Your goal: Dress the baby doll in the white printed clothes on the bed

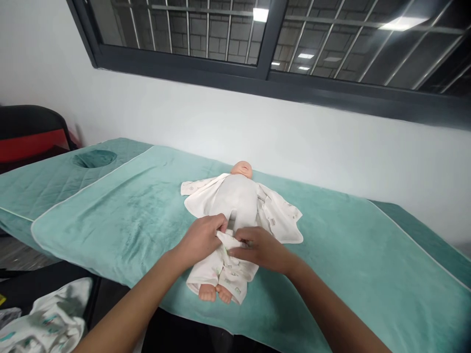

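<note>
A baby doll (242, 169) lies on its back on a green bed cover, its head toward the wall and its feet toward me. An open white baby jacket (277, 215) spreads out on both sides of its white-covered torso. White printed baby pants (235, 272) are around the doll's legs, with the bare feet showing below the cuffs. My left hand (204, 238) pinches the waistband of the pants on the left. On the right, my right hand (259, 247) grips the same waistband between thumb and fingers. The cloth is bunched between both hands.
The green cover (110, 215) drapes over a massage bed with a face hole (94, 158) at its left end. A white wall and barred window (184, 29) stand behind. At lower left lies a printed white cloth (47, 318); a black and red chair (33, 132) is farther back.
</note>
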Motion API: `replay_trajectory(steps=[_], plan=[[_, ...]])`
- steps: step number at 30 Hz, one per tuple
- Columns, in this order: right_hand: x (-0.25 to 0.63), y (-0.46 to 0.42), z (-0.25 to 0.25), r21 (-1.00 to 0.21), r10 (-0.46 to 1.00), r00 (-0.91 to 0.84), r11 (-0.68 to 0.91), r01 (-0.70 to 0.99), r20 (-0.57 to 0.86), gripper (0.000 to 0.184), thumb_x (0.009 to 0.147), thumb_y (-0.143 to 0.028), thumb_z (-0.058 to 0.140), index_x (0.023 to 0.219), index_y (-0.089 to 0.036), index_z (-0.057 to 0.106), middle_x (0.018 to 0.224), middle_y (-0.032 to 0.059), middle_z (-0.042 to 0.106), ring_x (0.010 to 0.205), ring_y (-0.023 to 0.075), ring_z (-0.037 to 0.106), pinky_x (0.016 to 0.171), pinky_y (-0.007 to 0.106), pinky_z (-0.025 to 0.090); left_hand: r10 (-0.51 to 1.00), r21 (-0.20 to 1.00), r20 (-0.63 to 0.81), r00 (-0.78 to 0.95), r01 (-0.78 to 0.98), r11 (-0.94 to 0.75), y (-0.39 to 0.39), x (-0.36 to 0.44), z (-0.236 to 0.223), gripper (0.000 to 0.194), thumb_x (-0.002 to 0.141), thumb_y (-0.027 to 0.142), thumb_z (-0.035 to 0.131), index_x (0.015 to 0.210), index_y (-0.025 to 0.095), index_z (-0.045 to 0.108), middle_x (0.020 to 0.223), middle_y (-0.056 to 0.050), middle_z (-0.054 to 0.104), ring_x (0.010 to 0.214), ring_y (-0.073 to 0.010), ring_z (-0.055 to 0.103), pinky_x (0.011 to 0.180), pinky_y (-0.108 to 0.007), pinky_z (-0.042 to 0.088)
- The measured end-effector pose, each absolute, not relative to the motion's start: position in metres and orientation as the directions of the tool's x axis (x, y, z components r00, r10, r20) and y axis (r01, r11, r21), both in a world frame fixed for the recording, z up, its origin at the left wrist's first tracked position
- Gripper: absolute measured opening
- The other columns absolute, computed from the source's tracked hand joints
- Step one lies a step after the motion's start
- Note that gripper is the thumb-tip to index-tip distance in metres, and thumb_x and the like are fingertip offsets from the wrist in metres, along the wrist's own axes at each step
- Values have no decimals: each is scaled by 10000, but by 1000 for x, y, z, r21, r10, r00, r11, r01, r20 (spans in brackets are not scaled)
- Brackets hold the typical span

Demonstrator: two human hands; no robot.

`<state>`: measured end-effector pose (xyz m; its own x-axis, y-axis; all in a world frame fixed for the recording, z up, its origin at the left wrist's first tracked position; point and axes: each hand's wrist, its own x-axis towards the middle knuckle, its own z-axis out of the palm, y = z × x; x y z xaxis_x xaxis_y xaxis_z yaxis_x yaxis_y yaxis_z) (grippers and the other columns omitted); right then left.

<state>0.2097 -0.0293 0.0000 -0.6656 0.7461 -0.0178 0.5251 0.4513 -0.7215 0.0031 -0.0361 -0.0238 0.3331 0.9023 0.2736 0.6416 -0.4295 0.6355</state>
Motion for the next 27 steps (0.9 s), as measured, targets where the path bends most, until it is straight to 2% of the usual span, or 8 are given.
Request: replay_trajectory(steps=[5,9,12,15,20,22,24,27], plan=[[229,-26,-2,-519,743,-668,555,650,-41,472,889,-499,588,618,-179,369,583,-47,391,590,98,391,583,279,226,916,636,78,394,688,-350,-33,-13,-16,215,760,237,615,626,181,456,603,55,505,610,-110,442,570,-255,231],[244,-26,-8,-533,728,-668,508,677,-154,461,905,-510,558,630,-185,382,575,-47,398,568,95,397,556,269,228,843,712,-89,531,626,-319,-30,-33,-9,328,752,466,702,699,191,532,676,55,530,650,-118,473,564,-238,264],[252,-29,-14,-562,726,-653,455,691,-215,474,919,-512,528,622,-185,358,560,-49,365,549,91,382,541,259,232,814,762,-85,575,564,-319,-28,-47,-9,303,814,469,651,740,192,554,728,50,538,690,-120,484,600,-233,309],[255,-31,-18,-551,761,-616,430,715,-205,448,938,-508,492,635,-190,401,577,-45,402,566,100,412,544,256,248,828,785,18,560,505,-359,-28,-54,-13,254,865,413,608,751,190,565,761,42,565,748,-131,517,679,-238,359],[248,-26,-24,-409,902,-430,408,816,41,161,956,-329,445,965,-230,571,766,-7,601,688,161,550,610,278,325,900,796,232,370,459,-394,-17,-40,-28,246,887,416,577,773,199,565,842,1,596,819,-162,555,762,-274,406],[244,-19,-28,-374,914,-374,405,834,156,206,920,-256,462,1104,-237,554,939,29,634,758,185,583,648,299,383,903,802,300,308,431,-413,-8,-31,-35,217,884,396,577,787,202,565,1048,-50,623,992,-198,575,878,-306,415],[241,-9,-35,-360,899,-355,430,828,257,273,889,-205,459,1146,-236,545,1107,70,608,876,217,605,720,335,446,909,821,317,271,402,-406,2,-23,-42,193,888,383,567,807,208,557,1333,-89,547,1235,-236,503,1041,-351,352],[239,5,-47,-380,849,-335,492,783,408,359,859,-198,485,1216,-212,520,1349,131,498,1222,292,507,969,432,444,921,837,284,267,398,-374,15,-16,-47,201,903,398,534,816,216,532,1516,-96,415,1402,-255,366,1132,-384,269]])
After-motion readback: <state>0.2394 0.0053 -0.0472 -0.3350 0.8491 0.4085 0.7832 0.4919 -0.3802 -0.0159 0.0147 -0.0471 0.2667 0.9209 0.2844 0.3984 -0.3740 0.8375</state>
